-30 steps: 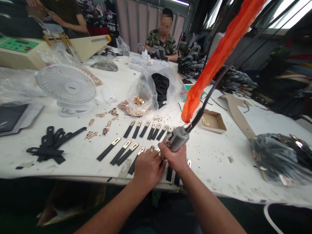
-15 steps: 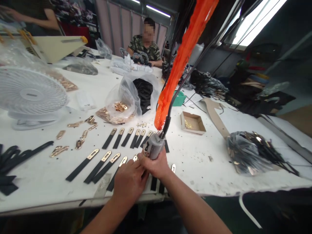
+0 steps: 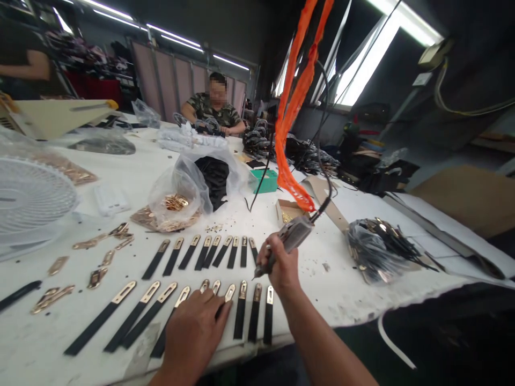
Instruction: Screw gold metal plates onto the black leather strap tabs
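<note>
In the head view my right hand point(image 3: 284, 265) is closed around a grey electric screwdriver point(image 3: 296, 234), tilted with its thin bit toward the lower left, above the table. An orange strap point(image 3: 300, 102) and a black cable run up from its back end. My left hand point(image 3: 195, 327) rests over the front row of black straps, its fingers and thumb closed about a black strap with a gold-tone metal end point(image 3: 230, 292); part of that strap is hidden. To the right of it lie more such straps point(image 3: 255, 313), and a second row point(image 3: 194, 252) sits farther back.
Loose gold-tone metal pieces point(image 3: 98, 276) lie at left beside a white fan point(image 3: 32, 201). Plastic bags point(image 3: 183, 185) of parts, a green box point(image 3: 263, 181) and a small cardboard box point(image 3: 285, 206) stand behind. A bagged bundle point(image 3: 374, 257) lies right. A co-worker point(image 3: 215, 110) sits across the table.
The screwdriver in my right hand has lifted away from the front-row straps, up and to the right, and has tilted over. My left hand stays on the straps. The view has shifted upward and right.
</note>
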`<state>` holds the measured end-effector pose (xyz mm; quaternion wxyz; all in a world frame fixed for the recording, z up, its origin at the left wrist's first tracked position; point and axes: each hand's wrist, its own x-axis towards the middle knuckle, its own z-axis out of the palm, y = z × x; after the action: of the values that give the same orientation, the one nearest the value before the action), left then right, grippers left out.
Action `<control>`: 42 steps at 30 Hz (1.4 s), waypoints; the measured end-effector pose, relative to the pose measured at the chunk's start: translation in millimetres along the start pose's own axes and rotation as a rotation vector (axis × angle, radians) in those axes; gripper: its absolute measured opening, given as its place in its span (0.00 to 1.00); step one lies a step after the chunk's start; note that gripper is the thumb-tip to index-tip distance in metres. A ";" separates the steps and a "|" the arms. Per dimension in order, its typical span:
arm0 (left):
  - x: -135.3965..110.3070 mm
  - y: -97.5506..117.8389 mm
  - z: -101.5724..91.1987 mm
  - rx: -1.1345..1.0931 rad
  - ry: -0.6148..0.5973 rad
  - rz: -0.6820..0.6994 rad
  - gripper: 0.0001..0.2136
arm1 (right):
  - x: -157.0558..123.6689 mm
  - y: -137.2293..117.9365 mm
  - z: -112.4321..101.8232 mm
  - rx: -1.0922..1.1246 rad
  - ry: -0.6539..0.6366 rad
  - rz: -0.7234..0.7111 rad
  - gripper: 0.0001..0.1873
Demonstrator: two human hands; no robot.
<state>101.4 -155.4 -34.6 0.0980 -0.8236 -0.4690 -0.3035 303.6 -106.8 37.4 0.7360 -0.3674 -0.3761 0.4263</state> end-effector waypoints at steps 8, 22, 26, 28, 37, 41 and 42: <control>-2.1 -1.5 3.7 0.016 -0.001 -0.002 0.14 | 54.8 -13.5 -80.6 -0.245 0.410 -0.116 0.26; -3.4 1.4 3.4 0.011 -0.018 -0.062 0.10 | 62.1 -8.9 -72.6 -0.278 0.420 -0.140 0.26; -4.2 4.7 1.9 -0.005 -0.019 -0.098 0.05 | 40.8 -17.9 -44.6 -0.194 0.310 -0.114 0.24; -4.9 6.6 0.1 -0.033 -0.014 -0.118 0.05 | 25.2 -19.4 -24.2 -0.121 0.232 -0.082 0.23; -10.2 8.3 -5.3 -0.284 0.043 -0.197 0.10 | -36.0 -6.2 48.1 -0.023 0.035 0.065 0.23; -10.8 8.6 -7.0 -0.329 0.037 -0.228 0.07 | -42.2 -1.2 57.2 -0.017 0.008 0.079 0.22; -10.6 8.8 -7.4 -0.344 0.037 -0.238 0.07 | -42.8 -0.2 58.1 -0.015 0.008 0.083 0.22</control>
<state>101.7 -171.1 -33.9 -0.0718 -0.7612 -0.5025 -0.4035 238.2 -132.8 53.3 0.7164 -0.3899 -0.3609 0.4523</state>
